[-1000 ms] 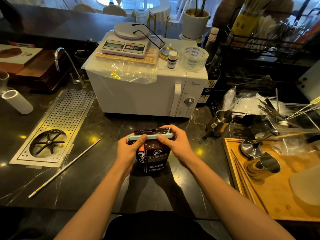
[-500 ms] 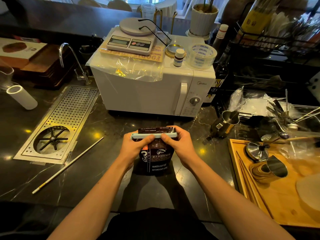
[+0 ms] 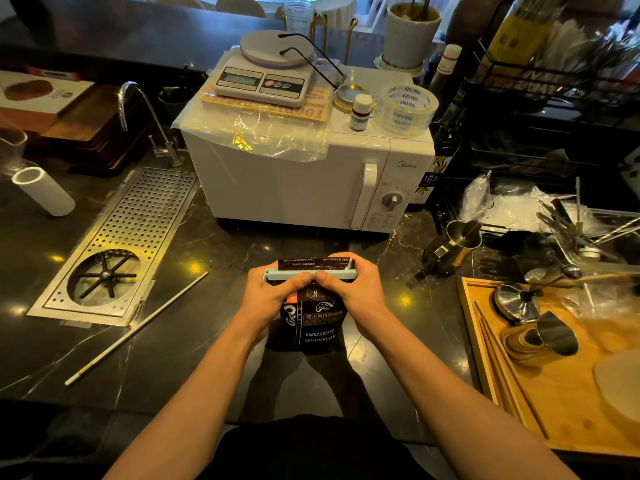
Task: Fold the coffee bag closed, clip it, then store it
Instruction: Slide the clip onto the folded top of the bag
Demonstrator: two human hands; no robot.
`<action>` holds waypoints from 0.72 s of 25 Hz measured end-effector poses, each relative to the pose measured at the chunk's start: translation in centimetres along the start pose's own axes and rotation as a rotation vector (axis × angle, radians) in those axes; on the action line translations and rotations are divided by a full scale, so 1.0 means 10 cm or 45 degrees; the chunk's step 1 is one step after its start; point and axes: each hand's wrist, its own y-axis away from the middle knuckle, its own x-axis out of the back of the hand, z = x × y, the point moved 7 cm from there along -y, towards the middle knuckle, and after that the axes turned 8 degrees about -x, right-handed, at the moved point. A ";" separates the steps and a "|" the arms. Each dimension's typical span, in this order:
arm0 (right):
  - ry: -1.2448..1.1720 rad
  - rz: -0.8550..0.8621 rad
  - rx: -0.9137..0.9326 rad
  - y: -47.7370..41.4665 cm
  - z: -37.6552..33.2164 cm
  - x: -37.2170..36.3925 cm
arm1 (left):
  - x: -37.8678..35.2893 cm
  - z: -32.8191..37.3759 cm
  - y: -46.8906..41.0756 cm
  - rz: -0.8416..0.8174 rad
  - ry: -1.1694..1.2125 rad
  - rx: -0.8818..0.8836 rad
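A dark brown coffee bag [image 3: 316,323] stands upright on the black marble counter [image 3: 194,341], in front of the white microwave [image 3: 304,174]. Its top is folded over, and a long pale blue clip [image 3: 310,274] lies across the fold. My left hand [image 3: 273,296] grips the clip's left half and the bag's left side. My right hand [image 3: 356,289] grips the clip's right half. Both thumbs press on the clip near its middle and nearly touch. The bag's upper front is hidden behind my hands.
Left of the bag lie a thin white rod [image 3: 135,329] and a perforated steel drip tray [image 3: 114,244]. A wooden tray [image 3: 561,403] with metal cups sits at the right. A steel pitcher [image 3: 457,244] stands right of the microwave. A white roll [image 3: 43,194] lies far left.
My thumbs have slid inward along the clip until they almost meet. The bag stays in the same spot; the camera has shifted slightly.
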 end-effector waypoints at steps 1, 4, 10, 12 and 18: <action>0.010 -0.001 0.005 0.01 -0.01 0.00 | 0.01 -0.01 0.00 -0.005 0.002 0.007; -0.037 -0.085 -0.018 0.00 0.00 0.00 | 0.01 -0.02 -0.02 -0.051 0.005 0.047; -0.204 -0.141 -0.073 0.00 0.06 0.11 | 0.08 -0.02 0.02 -0.006 0.009 0.077; -0.252 -0.077 -0.102 0.02 0.10 0.10 | 0.09 -0.02 0.04 0.014 0.011 0.089; -0.328 -0.174 -0.106 0.03 0.05 0.14 | 0.12 -0.05 0.07 0.060 0.036 0.145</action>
